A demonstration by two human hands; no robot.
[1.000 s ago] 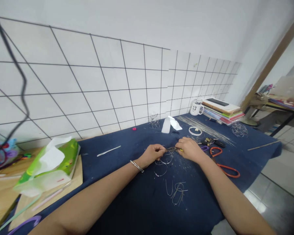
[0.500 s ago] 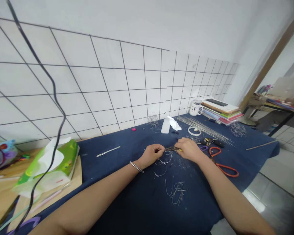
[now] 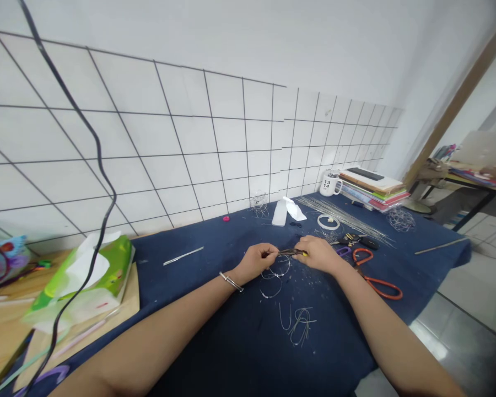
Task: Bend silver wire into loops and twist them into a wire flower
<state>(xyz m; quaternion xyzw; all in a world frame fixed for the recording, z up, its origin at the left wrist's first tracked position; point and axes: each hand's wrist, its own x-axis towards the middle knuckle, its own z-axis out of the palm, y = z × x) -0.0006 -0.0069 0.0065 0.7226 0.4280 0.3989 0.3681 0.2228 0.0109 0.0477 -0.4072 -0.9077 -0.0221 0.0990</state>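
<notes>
Closed around the handles of a pair of pliers (image 3: 290, 252), my right hand (image 3: 317, 255) keeps the jaws pointed left. My left hand (image 3: 257, 261) pinches a thin wire right at the plier tips; its fingertips hide most of that piece. Below the fingers hang or lie rings of silvery wire (image 3: 279, 274), and I cannot tell whether they join the pinched wire. Nearer to me, several bent wire lengths (image 3: 301, 326) lie loosely on the dark blue cloth (image 3: 227, 331).
Orange-handled scissors (image 3: 380, 284) and black cutters (image 3: 357, 240) lie right of my right hand. Behind them are a wire bundle (image 3: 347, 218), a white coil (image 3: 328, 222), a mug (image 3: 329, 183) and stacked books (image 3: 374, 187). A tissue pack (image 3: 119, 275) sits left. A black cable (image 3: 100, 160) hangs in front.
Both hands and the pliers stay almost in place. The black cable at the left appears shifted slightly to the right.
</notes>
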